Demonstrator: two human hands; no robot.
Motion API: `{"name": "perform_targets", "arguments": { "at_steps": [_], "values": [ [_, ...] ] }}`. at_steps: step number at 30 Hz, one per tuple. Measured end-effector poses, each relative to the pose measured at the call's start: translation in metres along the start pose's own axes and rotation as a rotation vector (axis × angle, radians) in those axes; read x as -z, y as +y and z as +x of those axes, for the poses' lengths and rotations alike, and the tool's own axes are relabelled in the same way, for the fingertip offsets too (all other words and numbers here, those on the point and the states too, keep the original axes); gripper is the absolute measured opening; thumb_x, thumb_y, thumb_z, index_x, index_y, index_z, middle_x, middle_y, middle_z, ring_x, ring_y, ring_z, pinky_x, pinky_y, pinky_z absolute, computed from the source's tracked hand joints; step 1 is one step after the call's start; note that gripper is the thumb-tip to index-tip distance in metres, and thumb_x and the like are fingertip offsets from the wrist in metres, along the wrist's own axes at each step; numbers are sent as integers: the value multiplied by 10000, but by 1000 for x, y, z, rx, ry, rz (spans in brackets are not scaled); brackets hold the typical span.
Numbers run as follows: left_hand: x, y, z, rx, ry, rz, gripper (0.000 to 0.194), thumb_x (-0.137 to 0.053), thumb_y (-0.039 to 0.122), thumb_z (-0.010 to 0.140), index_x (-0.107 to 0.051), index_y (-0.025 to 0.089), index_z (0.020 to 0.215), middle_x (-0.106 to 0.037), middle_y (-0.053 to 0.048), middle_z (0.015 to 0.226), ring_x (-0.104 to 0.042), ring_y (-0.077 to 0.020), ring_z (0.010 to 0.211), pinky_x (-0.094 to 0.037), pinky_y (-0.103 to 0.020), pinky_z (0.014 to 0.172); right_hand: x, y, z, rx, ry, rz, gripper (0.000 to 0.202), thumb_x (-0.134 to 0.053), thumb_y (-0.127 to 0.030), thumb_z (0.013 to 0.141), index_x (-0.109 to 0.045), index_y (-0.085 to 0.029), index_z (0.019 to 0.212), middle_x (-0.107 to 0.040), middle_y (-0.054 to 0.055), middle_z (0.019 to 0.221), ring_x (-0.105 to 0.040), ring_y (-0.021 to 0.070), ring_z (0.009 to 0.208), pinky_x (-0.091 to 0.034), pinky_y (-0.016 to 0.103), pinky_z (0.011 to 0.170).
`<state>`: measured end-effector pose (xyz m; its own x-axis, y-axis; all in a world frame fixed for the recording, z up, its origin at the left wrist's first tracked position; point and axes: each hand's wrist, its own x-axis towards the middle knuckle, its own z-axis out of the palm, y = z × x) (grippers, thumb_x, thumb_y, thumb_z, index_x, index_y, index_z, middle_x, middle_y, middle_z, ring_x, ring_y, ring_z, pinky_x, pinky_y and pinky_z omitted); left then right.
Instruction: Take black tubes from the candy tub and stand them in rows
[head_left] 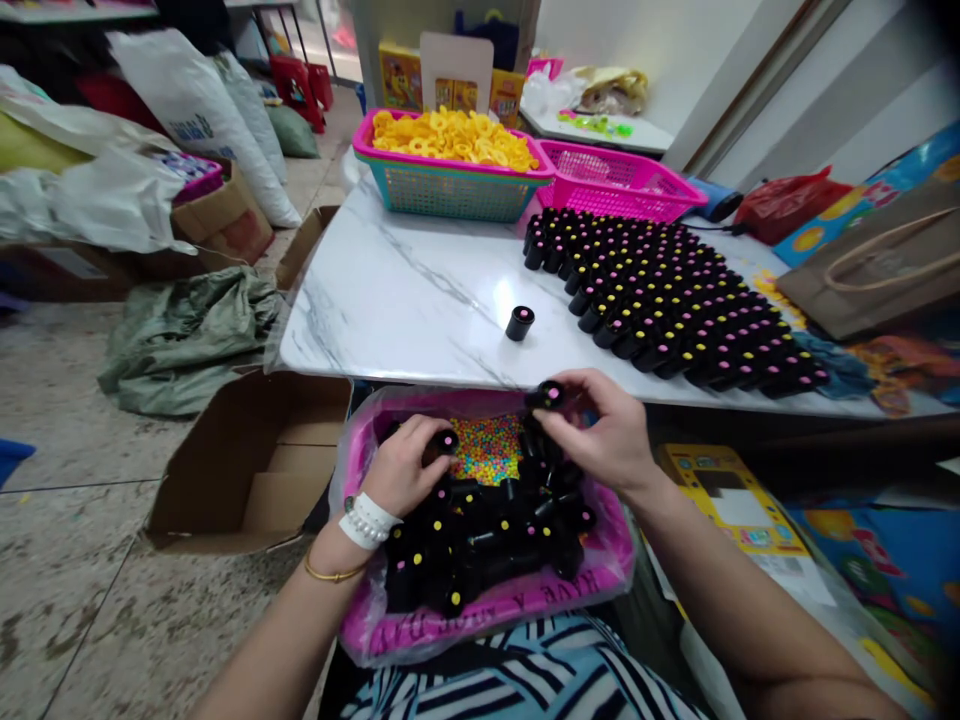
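Note:
A pink basket (622, 545) lined with clear plastic rests at my lap, holding small multicoloured beads (487, 448) and many black cylinders (487, 560) with pink or yellow dots. My left hand (409, 465) pinches a black cylinder (448, 441) with a pink dot over the basket's left side. In my right hand (600, 430), another pink-dotted black cylinder (552, 394) is held above the basket's far right, by the table edge. One black cylinder (520, 323) stands alone on the white table (375, 300). To its right, many more stand packed in rows (667, 290).
At the table's back are a basket of yellow pieces (454, 190) and a pink basket (622, 180). An open cardboard box (255, 480) sits on the floor at left, near a green sack (187, 340). Yellow packaging (735, 500) lies at right.

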<state>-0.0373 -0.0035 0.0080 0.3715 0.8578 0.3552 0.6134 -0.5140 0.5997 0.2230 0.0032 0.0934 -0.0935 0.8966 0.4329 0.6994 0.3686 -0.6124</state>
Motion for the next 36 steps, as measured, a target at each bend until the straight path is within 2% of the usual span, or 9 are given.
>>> {"name": "perform_targets", "arguments": {
  "at_steps": [3, 7, 12, 17, 20, 24, 28, 32, 36],
  "values": [
    [1, 0, -1, -1, 15, 23, 277, -665, 267, 829, -581, 193, 1082, -613, -60, 979, -613, -197, 907, -535, -345, 808, 4, 14, 31, -66, 156, -157, 230, -676, -295, 727, -653, -188, 929, -648, -1, 752, -566, 130, 585, -477, 287, 619],
    [2, 2, 0, 1, 24, 40, 274, -673, 286, 828, -585, 186, 1067, -619, -49, 926, -618, -180, 833, -533, -326, 759, 0, 30, 59, -112, 134, -235, 345, -674, -317, 720, -662, -162, 1029, -671, 5, 718, -599, 156, 608, -492, 324, 683],
    [3, 4, 0, 35, 0, -37, 304, -680, 305, 822, -594, 180, 1086, -676, -56, 961, -638, -151, 755, -542, -295, 713, -13, 9, 9, -12, 264, -235, 444, -633, -308, 819, -558, -196, 1242, -676, -2, 765, -596, 142, 588, -524, 305, 662],
    [1, 6, 1, 10, -56, -97, 304, -643, 301, 838, -623, 183, 1118, -720, -62, 982, -681, -173, 825, -554, -305, 780, -53, -7, -48, 241, -298, 11, 385, -571, -193, 868, -538, -194, 1251, -677, 96, 1165, -649, 200, 1058, -519, 332, 931],
    [-3, 8, -1, -46, -121, -105, 353, -564, 225, 869, -585, 179, 1218, -723, -70, 1024, -690, -175, 872, -551, -310, 818, -72, 7, -44, 118, -442, 73, 350, -574, -173, 847, -552, -187, 1196, -710, 71, 1040, -689, 179, 908, -544, 303, 840],
    [-8, 6, 0, 19, -94, 86, 513, -557, 195, 855, -469, 160, 1359, -696, -110, 1084, -634, -238, 1037, -501, -408, 934, -73, 27, -23, 157, -634, -255, 283, -616, -164, 790, -615, -163, 1073, -702, 105, 988, -662, 234, 914, -515, 344, 836],
    [-10, 1, 8, 21, -231, 331, 377, -563, 246, 863, -596, 170, 1231, -671, -116, 926, -584, -290, 975, -482, -453, 877, -82, 29, -15, 306, -857, -499, 208, -587, -125, 787, -637, -149, 987, -684, 159, 1026, -628, 283, 1014, -486, 348, 856],
    [-8, 1, 12, 101, -175, 462, 316, -550, 301, 875, -650, 157, 1137, -610, -140, 948, -552, -297, 941, -470, -439, 822, -94, 24, -18, 214, -927, -360, 251, -598, -166, 780, -621, -141, 1029, -674, 140, 1025, -644, 245, 958, -488, 319, 831],
    [-5, 2, 7, 199, -65, 557, 332, -579, 355, 849, -665, 148, 1093, -592, -172, 993, -524, -344, 982, -452, -478, 810, -75, 26, -25, 68, -786, -42, 293, -609, -133, 738, -605, -149, 1030, -667, 78, 982, -638, 186, 850, -502, 298, 792]
  ]
}}
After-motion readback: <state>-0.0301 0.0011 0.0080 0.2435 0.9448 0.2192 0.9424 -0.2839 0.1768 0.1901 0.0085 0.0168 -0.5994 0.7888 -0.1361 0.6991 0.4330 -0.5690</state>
